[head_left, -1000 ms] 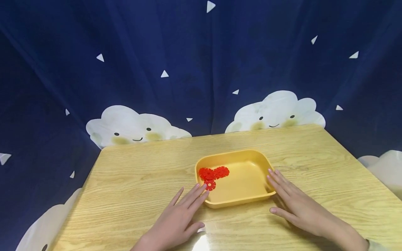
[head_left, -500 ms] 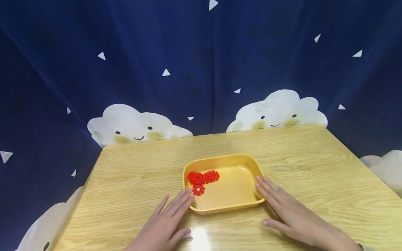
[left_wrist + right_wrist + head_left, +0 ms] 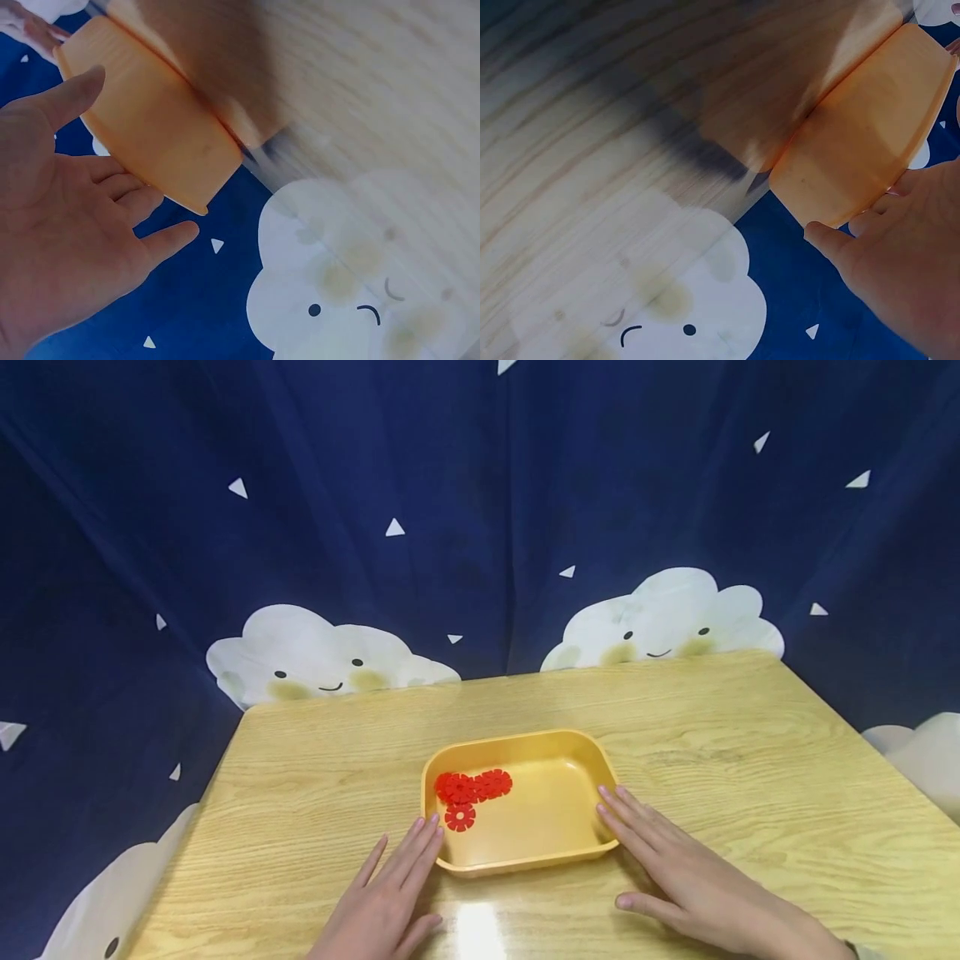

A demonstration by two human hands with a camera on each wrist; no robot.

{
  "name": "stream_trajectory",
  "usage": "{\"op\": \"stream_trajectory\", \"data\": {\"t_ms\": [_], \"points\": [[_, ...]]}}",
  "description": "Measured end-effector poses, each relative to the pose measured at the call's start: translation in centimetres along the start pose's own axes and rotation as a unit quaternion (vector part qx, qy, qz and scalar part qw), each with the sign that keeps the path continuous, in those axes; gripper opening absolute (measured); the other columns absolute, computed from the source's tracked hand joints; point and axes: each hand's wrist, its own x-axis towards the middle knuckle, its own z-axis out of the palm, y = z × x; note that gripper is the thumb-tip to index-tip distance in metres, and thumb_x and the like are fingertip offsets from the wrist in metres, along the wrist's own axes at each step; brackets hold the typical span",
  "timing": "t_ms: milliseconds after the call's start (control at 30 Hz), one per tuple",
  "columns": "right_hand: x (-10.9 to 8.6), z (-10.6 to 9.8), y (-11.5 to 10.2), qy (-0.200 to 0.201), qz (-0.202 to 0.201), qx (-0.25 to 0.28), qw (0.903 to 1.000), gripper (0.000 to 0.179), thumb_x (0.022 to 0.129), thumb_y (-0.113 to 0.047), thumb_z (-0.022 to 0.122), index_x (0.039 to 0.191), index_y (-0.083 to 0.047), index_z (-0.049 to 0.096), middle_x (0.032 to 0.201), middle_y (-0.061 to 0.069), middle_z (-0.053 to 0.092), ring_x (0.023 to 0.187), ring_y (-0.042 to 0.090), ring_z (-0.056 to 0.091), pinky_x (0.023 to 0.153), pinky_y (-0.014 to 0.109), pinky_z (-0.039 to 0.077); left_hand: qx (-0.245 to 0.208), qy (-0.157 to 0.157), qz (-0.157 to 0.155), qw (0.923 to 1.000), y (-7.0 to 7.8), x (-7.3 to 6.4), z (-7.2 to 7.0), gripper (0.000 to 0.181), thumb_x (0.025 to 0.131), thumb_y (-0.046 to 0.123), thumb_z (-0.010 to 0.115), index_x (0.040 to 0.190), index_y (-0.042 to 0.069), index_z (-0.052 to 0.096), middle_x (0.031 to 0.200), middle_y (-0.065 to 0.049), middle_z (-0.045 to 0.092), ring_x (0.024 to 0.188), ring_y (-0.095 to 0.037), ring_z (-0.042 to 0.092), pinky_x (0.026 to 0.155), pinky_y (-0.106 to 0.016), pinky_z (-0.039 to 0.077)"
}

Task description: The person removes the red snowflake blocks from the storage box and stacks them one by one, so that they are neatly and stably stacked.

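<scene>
At the left, a white cloud (image 3: 307, 647) printed on the dark blue curtain (image 3: 337, 485) shows above the back edge of the wooden table (image 3: 300, 768). Next comes your left hand (image 3: 378, 906), fingers extended and thumb spread apart; its fingertips rest at the left rim of the yellow tray (image 3: 551, 814), and it grips nothing. The tray sits on the table, between your two hands. In its left part, red notched discs (image 3: 480, 787) overlap in a cluster, with one disc (image 3: 452, 822) nearer you. A patch of glare (image 3: 480, 931) lies on the table in front of the tray. At the right, your right hand (image 3: 693, 885) mirrors the left: straight fingers at the right rim, thumb apart, nothing grasped. A sleeve edge (image 3: 866, 952) shows at its wrist.
</scene>
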Motion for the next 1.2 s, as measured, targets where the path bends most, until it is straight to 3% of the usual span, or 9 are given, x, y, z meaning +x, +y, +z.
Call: {"op": "stream_trajectory", "data": {"t_ms": [200, 300, 500, 633, 800, 933, 1000, 1100, 1200], "points": [[0.2, 0.0, -0.4, -0.015, 0.002, -0.001, 0.9999, 0.089, 0.091, -0.050, 0.064, 0.159, -0.019, 0.015, 0.164, 0.002, 0.012, 0.148, 0.023, 0.017, 0.117, 0.018, 0.002, -0.007, -0.005, -0.020, 0.9998, 0.0, -0.3, -0.3, 0.088, 0.086, 0.048, 0.067, 0.154, 0.005, 0.030, 0.162, -0.004, 0.023, 0.146, -0.019, 0.024, 0.116, -0.044, 0.025], [0.3, 0.0, -0.3, -0.005, -0.015, -0.008, 0.9998, 0.089, 0.091, -0.048, 0.066, 0.158, -0.016, 0.017, 0.164, 0.003, 0.013, 0.148, 0.025, 0.019, 0.118, 0.022, 0.003, -0.010, -0.001, -0.016, 0.9998, -0.1, -0.3, -0.3, 0.088, 0.087, 0.048, 0.067, 0.153, 0.004, 0.030, 0.161, -0.005, 0.024, 0.146, -0.019, 0.025, 0.110, -0.048, 0.034], [0.6, -0.1, -0.1, 0.004, -0.045, -0.012, 0.9989, 0.088, 0.091, -0.043, 0.067, 0.158, -0.010, 0.020, 0.163, 0.008, 0.016, 0.147, 0.030, 0.020, 0.119, 0.027, 0.002, -0.002, 0.010, -0.010, 0.9999, -0.2, -0.4, -0.2, 0.089, 0.085, 0.047, 0.069, 0.153, 0.004, 0.031, 0.161, -0.006, 0.024, 0.146, -0.019, 0.025, 0.111, -0.045, 0.033], [0.7, -0.5, 0.0, 0.001, -0.041, -0.001, 0.9992, 0.085, 0.092, -0.040, 0.067, 0.158, -0.012, 0.021, 0.162, 0.008, 0.019, 0.146, 0.028, 0.023, 0.119, 0.025, 0.002, -0.002, 0.014, -0.010, 0.9999, -0.2, -0.4, -0.1, 0.090, 0.085, 0.047, 0.070, 0.154, 0.005, 0.030, 0.162, -0.005, 0.023, 0.146, -0.019, 0.024, 0.114, -0.040, 0.027], [1.4, -1.3, -0.1, -0.005, -0.026, 0.021, 0.9994, 0.081, 0.093, -0.037, 0.066, 0.158, -0.018, 0.021, 0.162, 0.002, 0.022, 0.145, 0.026, 0.026, 0.118, 0.022, 0.001, -0.010, 0.016, -0.004, 0.9998, -0.2, -0.2, -0.2, 0.089, 0.085, 0.045, 0.070, 0.153, 0.003, 0.031, 0.161, -0.006, 0.024, 0.146, -0.020, 0.025, 0.108, -0.047, 0.037], [3.4, -1.5, 0.0, -0.016, -0.016, 0.073, 0.9971, 0.072, 0.096, -0.037, 0.063, 0.156, -0.018, 0.028, 0.160, 0.003, 0.027, 0.144, 0.028, 0.028, 0.118, 0.021, 0.007, -0.016, 0.015, -0.005, 0.9998, -0.2, -0.3, -0.3, 0.089, 0.085, 0.045, 0.070, 0.153, 0.003, 0.031, 0.161, -0.007, 0.023, 0.146, -0.020, 0.025, 0.107, -0.049, 0.038], [5.0, -1.4, 0.0, -0.030, -0.002, 0.105, 0.9940, 0.069, 0.096, -0.042, 0.060, 0.155, -0.018, 0.032, 0.158, 0.003, 0.030, 0.144, 0.027, 0.028, 0.118, 0.028, 0.016, -0.009, 0.016, -0.005, 0.9998, -0.2, -0.3, -0.3, 0.090, 0.084, 0.046, 0.070, 0.153, 0.003, 0.031, 0.161, -0.007, 0.024, 0.146, -0.020, 0.025, 0.108, -0.047, 0.038], [7.5, -1.0, 0.1, -0.056, 0.019, 0.150, 0.9869, 0.067, 0.097, -0.047, 0.055, 0.152, -0.012, 0.038, 0.156, 0.006, 0.033, 0.144, 0.028, 0.028, 0.115, 0.042, 0.026, -0.013, 0.012, -0.009, 0.9998, -0.2, -0.4, -0.3, 0.090, 0.085, 0.045, 0.071, 0.153, 0.004, 0.031, 0.162, -0.006, 0.023, 0.146, -0.020, 0.025, 0.115, -0.039, 0.027], [9.9, 0.0, 0.1, -0.077, 0.014, 0.183, 0.9800, 0.064, 0.099, -0.044, 0.054, 0.147, -0.003, 0.044, 0.151, 0.013, 0.041, 0.141, 0.031, 0.035, 0.111, 0.051, 0.033, -0.023, 0.003, -0.012, 0.9997, -0.2, -0.5, -0.3, 0.090, 0.085, 0.045, 0.071, 0.154, 0.005, 0.029, 0.162, -0.005, 0.022, 0.146, -0.020, 0.023, 0.118, -0.036, 0.022]]}}
